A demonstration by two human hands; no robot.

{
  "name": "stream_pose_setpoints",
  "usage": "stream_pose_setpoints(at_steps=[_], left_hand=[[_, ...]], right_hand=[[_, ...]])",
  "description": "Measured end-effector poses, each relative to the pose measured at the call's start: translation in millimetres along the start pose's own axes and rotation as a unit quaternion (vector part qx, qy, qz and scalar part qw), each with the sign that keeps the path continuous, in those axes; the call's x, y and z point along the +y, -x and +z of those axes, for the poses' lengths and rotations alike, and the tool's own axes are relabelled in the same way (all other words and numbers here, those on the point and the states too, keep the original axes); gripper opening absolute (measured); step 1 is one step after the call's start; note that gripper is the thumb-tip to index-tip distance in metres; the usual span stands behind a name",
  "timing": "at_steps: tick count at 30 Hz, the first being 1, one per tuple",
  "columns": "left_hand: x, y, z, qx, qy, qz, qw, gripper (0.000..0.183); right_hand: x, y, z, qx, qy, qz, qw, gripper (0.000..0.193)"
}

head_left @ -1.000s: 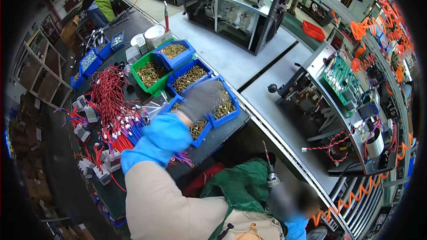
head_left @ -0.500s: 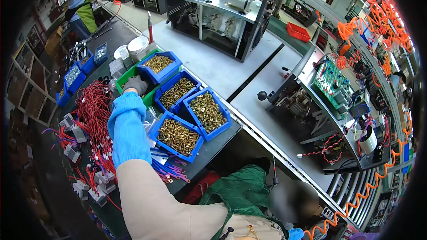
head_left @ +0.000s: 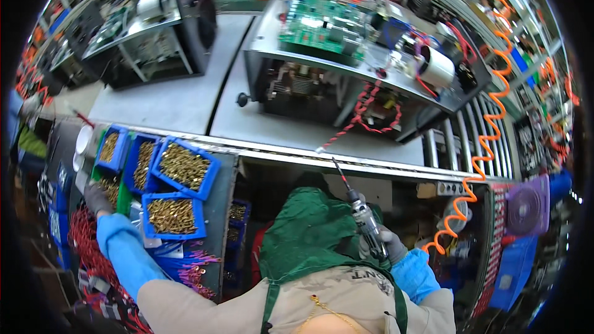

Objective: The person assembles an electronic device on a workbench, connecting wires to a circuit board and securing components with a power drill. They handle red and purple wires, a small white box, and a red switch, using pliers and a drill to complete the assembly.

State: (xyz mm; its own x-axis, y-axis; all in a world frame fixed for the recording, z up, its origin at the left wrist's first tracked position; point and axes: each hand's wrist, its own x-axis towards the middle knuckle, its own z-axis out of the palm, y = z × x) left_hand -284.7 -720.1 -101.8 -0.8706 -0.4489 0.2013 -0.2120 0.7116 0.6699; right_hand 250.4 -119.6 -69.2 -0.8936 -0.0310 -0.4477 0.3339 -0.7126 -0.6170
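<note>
My left hand, in a grey glove and blue sleeve cover, is at the near left edge of a green bin of small brass-coloured screws. Its fingers look drawn together; whatever is between them is too small to make out. Close to my apron, my right hand is wrapped round a power screwdriver, whose long bit points up and away toward the bench edge. Blue bins of brass-coloured fasteners cluster right of my left hand, with another blue bin of screws nearest me.
Ahead, an open metal chassis carries a green circuit board; a twisted red cable hangs off its front. An orange coiled hose runs down at the right. Red wire bundles lie beside my left forearm. Rollers flank the chassis.
My view has swung right, bringing the screwdriver and my right hand into sight. My left hand, earlier inside the green bin, is now at its edge.
</note>
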Motion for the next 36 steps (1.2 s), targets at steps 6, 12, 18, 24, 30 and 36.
stream_pose_setpoints(at_steps=[6,12,18,24,30,36], left_hand=[[-15,-33,-34,-0.080,0.767,-0.117,0.626,0.023],[155,52,-13,-0.336,0.684,0.027,0.646,0.029],[323,310,89,-0.604,0.462,-0.082,0.644,0.027],[355,460,194,-0.713,0.503,-0.267,0.409,0.022],[359,486,207,-0.696,0.475,-0.322,0.431,0.025],[364,475,205,-0.707,0.402,-0.119,0.570,0.030]], right_hand=[[13,26,-14,-0.010,-0.024,-0.026,0.999,0.083],[2,22,-3,0.012,-0.062,-0.057,0.996,0.098],[-14,3,15,0.101,0.049,-0.116,0.987,0.115],[-25,-11,25,0.169,0.114,-0.125,0.971,0.099],[-33,-13,29,0.189,0.130,-0.141,0.963,0.095],[-37,-15,27,0.189,0.180,-0.118,0.958,0.093]])
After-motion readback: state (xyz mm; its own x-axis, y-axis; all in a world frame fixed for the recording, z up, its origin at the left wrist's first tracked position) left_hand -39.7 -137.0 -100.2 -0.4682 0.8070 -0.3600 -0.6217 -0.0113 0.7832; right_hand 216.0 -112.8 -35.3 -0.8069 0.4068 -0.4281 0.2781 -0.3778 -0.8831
